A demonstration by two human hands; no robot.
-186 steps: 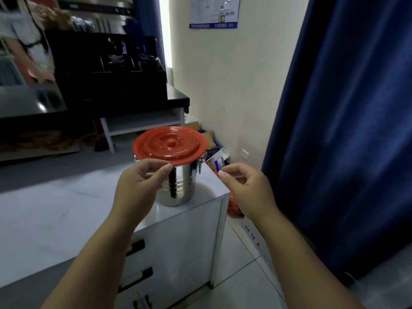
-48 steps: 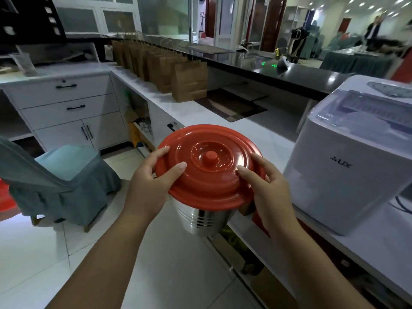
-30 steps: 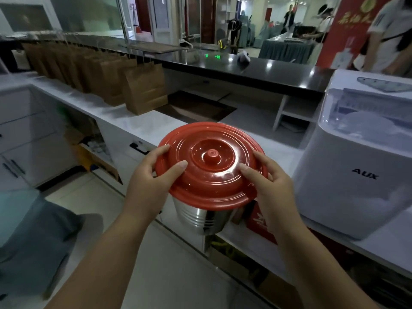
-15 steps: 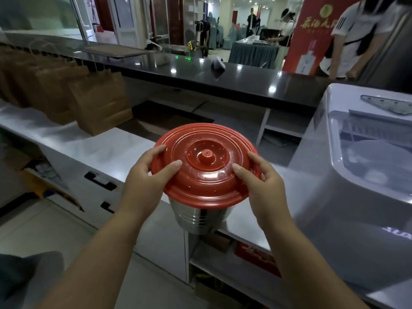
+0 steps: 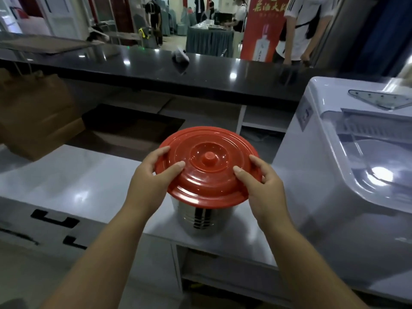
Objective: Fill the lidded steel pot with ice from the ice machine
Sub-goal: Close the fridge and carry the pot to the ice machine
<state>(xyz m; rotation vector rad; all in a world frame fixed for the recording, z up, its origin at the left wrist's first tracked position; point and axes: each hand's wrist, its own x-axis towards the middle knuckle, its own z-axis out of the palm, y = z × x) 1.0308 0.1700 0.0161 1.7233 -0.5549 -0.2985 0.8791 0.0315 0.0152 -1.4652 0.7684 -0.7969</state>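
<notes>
The steel pot (image 5: 204, 217) with its red plastic lid (image 5: 207, 166) is over the white counter (image 5: 73, 181), its base at or just above the surface near the front edge. My left hand (image 5: 151, 181) grips the lid's left rim and my right hand (image 5: 260, 186) grips the right rim, thumbs on top. The white ice machine (image 5: 347, 175) stands directly to the right of the pot, its clear top window closed.
A brown paper bag (image 5: 33, 117) stands at the left of the counter. Behind runs a raised black bar top (image 5: 156, 65). People stand beyond it near a red banner (image 5: 265, 27). Drawers with black handles (image 5: 55, 219) are below the counter.
I carried the lidded pot from another counter across the room to this one. In the last half second it came down beside the ice machine, both hands still on the lid.
</notes>
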